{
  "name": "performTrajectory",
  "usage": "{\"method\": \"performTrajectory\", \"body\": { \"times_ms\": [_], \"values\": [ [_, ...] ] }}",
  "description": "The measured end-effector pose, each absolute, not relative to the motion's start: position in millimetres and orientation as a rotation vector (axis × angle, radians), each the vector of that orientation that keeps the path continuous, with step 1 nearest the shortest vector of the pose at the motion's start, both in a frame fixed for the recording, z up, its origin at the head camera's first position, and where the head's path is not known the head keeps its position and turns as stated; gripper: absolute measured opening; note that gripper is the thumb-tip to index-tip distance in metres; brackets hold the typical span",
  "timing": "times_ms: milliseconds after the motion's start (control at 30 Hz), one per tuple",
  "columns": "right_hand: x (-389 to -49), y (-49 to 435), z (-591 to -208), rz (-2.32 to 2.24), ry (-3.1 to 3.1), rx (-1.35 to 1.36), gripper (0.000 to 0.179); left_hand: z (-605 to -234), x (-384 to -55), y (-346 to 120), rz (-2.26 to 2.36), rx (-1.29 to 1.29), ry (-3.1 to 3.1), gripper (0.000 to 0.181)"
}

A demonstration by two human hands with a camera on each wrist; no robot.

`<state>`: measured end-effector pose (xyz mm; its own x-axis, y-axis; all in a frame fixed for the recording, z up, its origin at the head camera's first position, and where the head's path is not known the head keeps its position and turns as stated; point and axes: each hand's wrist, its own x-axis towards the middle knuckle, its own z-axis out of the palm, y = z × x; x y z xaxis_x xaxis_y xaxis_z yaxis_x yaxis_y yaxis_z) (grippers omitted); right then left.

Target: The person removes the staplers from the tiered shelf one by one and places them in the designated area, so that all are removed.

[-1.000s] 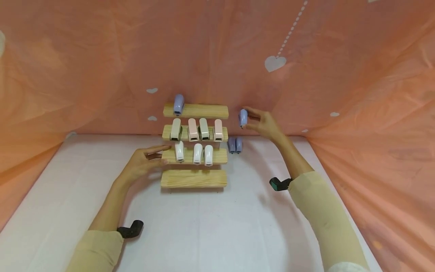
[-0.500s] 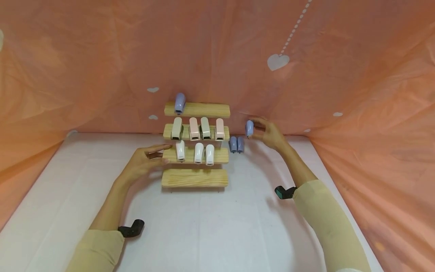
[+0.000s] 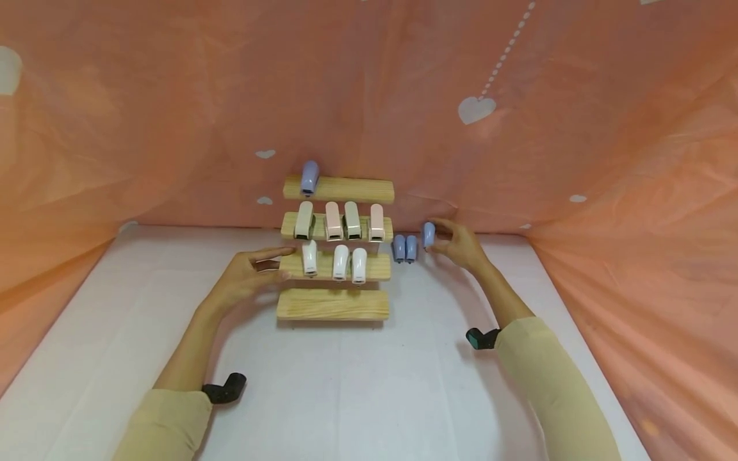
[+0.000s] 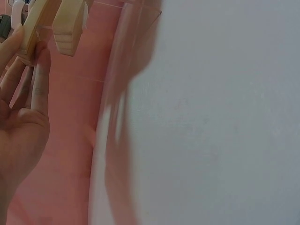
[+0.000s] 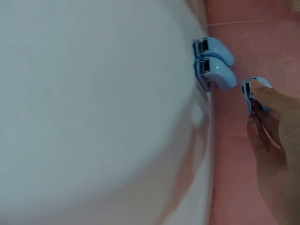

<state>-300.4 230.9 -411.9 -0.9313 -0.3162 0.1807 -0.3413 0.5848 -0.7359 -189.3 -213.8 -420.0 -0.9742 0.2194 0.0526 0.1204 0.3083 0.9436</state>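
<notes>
My right hand (image 3: 461, 246) pinches a small lilac stapler (image 3: 428, 235) just right of the rack, low near the table's back. In the right wrist view, thumb and fingers grip this stapler (image 5: 248, 96) by its sides. Two matching staplers (image 5: 218, 72) stand side by side close to it on the table. My left hand (image 3: 245, 275) grips the left end of the second-lowest tier of a wooden tiered rack (image 3: 333, 305). The left wrist view shows thumb and fingers on either side of that tier's end (image 4: 30, 35).
On the rack's top tier sits one lilac stapler (image 3: 309, 177). Below it stand green and pink staplers (image 3: 333, 221), then three white staplers (image 3: 341, 262). A white cloth (image 3: 346, 390) covers the table, and an orange curtain (image 3: 369, 83) hangs behind and at both sides.
My right hand has lowered the lilac stapler from beside the upper tiers to near the two on the table. The left hand keeps its grip on the rack.
</notes>
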Motion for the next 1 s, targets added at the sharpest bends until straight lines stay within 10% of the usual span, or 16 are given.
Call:
{"method": "performTrajectory", "body": {
  "times_ms": [1000],
  "values": [
    [-299,226,-452,1.301,-2.836,0.588,0.064,-420,-188,-213,1.719,0.3,2.514,0.055]
  ]
}}
